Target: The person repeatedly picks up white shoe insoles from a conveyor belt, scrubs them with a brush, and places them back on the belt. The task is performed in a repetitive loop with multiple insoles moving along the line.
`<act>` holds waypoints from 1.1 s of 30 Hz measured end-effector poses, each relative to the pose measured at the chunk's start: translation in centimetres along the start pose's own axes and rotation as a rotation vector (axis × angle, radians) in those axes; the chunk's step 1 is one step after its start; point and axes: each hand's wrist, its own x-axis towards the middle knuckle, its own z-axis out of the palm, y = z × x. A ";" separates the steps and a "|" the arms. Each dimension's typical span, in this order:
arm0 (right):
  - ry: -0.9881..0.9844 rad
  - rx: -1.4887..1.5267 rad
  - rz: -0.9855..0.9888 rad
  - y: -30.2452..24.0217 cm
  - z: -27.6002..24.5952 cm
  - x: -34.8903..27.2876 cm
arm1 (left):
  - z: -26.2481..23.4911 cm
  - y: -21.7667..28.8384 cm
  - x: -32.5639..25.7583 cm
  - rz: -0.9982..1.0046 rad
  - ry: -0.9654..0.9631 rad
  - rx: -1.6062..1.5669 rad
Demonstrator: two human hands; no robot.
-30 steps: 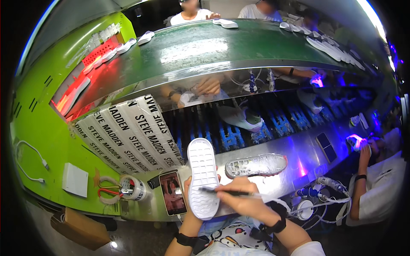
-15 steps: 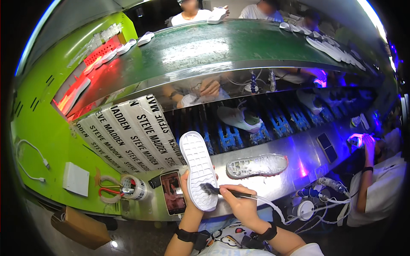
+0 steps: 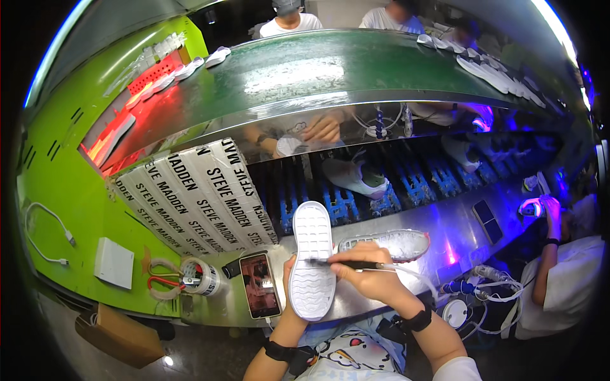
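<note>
At the far left of the frame a white cable [image 3: 47, 232] hangs on the green wall [image 3: 57, 190], with a flat white square box [image 3: 115, 262] below it. Low down at the left edge sits a brown cardboard box [image 3: 117, 333]. To the right of the white box lie red-handled scissors [image 3: 162, 284] touching a roll of clear tape [image 3: 202, 277]. Above them a big white sheet with rows of black lettering [image 3: 197, 197] leans tilted, left of centre. A phone [image 3: 260, 284] lies flat just beside the left hand [image 3: 289, 289], which is wrapped around a white shoe sole [image 3: 312, 257] from behind, holding it upright with the tread facing the viewer, at lower centre. The right hand [image 3: 368, 282] is closed on a dark pen-like tool [image 3: 346, 263], its tip touching the sole's middle. Behind the hand a silvery white shoe [image 3: 387, 241] rests on the metal bench [image 3: 457, 232]. At the far right, another person's hand [image 3: 551, 213] holds something under purple light.
</note>
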 end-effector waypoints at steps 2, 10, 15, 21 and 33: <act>0.088 -0.155 -0.144 -0.7 -0.2 0.1 | 0.5 -0.2 -0.2 -0.031 -0.016 -0.089; 0.123 0.300 0.321 -2.3 3.5 -5.1 | -0.8 0.1 0.1 0.025 0.058 0.026; 0.354 0.390 0.436 -2.7 4.4 -4.6 | -0.2 -0.1 -0.1 0.105 0.102 0.124; 0.489 0.128 0.284 -1.8 4.8 -4.5 | -1.1 -0.3 -0.1 0.153 0.225 0.121; 0.213 -0.046 -0.058 -2.4 3.2 -4.5 | 0.2 0.6 0.0 0.080 0.085 0.060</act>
